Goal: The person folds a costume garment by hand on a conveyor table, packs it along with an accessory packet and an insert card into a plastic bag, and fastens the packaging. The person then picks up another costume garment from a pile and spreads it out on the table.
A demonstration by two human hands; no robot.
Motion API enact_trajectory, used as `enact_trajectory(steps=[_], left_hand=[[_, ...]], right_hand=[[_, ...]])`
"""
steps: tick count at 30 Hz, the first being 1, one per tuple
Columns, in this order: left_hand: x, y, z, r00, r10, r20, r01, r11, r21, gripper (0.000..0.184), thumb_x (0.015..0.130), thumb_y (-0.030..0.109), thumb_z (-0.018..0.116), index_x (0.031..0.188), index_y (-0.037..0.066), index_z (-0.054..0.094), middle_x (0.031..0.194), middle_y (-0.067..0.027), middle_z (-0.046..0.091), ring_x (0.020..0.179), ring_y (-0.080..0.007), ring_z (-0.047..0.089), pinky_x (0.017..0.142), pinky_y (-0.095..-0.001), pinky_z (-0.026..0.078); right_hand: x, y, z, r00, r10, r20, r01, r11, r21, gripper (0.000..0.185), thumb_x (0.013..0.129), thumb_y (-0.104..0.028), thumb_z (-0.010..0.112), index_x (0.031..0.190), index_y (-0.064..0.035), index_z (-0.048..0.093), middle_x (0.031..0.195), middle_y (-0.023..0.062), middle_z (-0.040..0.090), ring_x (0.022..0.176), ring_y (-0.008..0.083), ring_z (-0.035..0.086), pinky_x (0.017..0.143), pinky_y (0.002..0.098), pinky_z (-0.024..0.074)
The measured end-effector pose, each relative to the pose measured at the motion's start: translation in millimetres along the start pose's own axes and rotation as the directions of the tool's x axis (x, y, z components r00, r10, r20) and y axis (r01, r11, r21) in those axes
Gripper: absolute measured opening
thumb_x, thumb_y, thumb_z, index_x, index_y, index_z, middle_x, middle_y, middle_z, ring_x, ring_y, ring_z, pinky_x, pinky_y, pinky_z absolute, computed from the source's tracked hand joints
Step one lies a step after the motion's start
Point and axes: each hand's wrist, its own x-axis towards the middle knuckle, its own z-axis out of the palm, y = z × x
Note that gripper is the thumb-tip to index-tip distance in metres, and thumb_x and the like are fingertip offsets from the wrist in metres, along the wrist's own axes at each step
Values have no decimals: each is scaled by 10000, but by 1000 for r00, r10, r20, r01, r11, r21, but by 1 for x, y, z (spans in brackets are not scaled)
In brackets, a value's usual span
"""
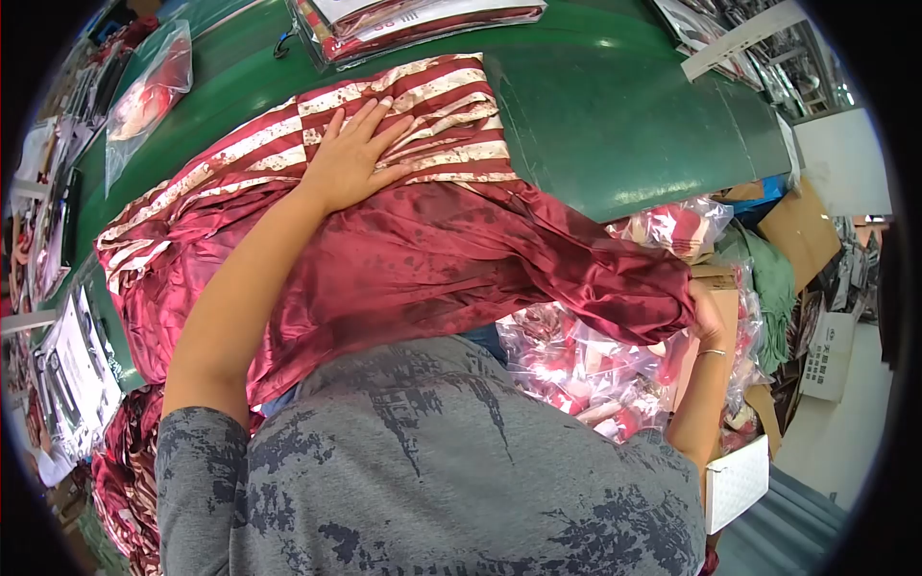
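A shiny dark-red satin garment (413, 259) lies over the near side of the green table, its front part hanging toward my body. Its red-and-white striped section (451, 106), dotted with dark spatters, is spread flat on the tabletop. My left hand (355, 158) rests on those stripes, palm down with fingers spread. Off to the right, my right hand (708, 312) is closed around the gathered end of a long, sleeve-like part, pulling it out sideways. Some of the right fingers are hidden behind the fabric.
Clear-bagged red and white items (586, 370) fill a cardboard box (706, 355) below my right arm. Flat packaged goods (423, 24) lie at the back of the green table (615, 125). A plastic bag (149, 101) sits at the left. Green cloth (768, 278) hangs at the right.
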Motion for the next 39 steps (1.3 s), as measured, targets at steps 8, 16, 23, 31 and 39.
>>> enact_trajectory(steps=[8,16,23,31,39], left_hand=[[-21,92,-101,992,4,-130,-100,665,-741,398,805,254,767,1134,55,666,1172,-158,674,1121,-325,641,966,-424,498],[-81,142,-127,882,38,469,450,-363,-816,513,953,185,654,1410,13,495,1355,-130,580,1211,-215,576,1003,-365,498],[-175,45,-112,775,-631,-25,493,630,-601,409,852,163,755,1220,68,606,1153,-81,660,1054,-219,644,860,-354,532],[-115,132,-29,829,502,-245,-533,843,-77,287,850,167,582,1112,181,698,1224,-99,652,1211,-249,584,1019,-503,437],[-183,56,-149,831,-462,-310,-169,322,-931,351,811,-15,501,1099,52,689,1106,-84,696,1053,-223,663,957,-367,501]], right_hand=[[-67,-123,204,906,-221,362,29,884,467,388,1050,-239,515,1332,19,583,1331,125,634,1207,227,620,1085,374,473],[-35,-148,416,274,-292,916,-51,947,318,489,1074,-386,464,1464,-92,450,1452,76,511,1274,285,550,1030,474,493],[62,-93,421,536,-25,844,187,978,-89,588,1072,-440,427,1526,-68,384,1574,122,394,1390,343,464,1048,476,478],[46,-75,434,686,-92,722,234,967,-100,641,1060,-477,441,1556,-86,335,1594,125,366,1389,318,445,1033,452,473],[84,-60,417,672,-294,680,523,838,-154,515,1073,-356,473,1485,-49,429,1366,160,603,1204,262,616,921,379,549]])
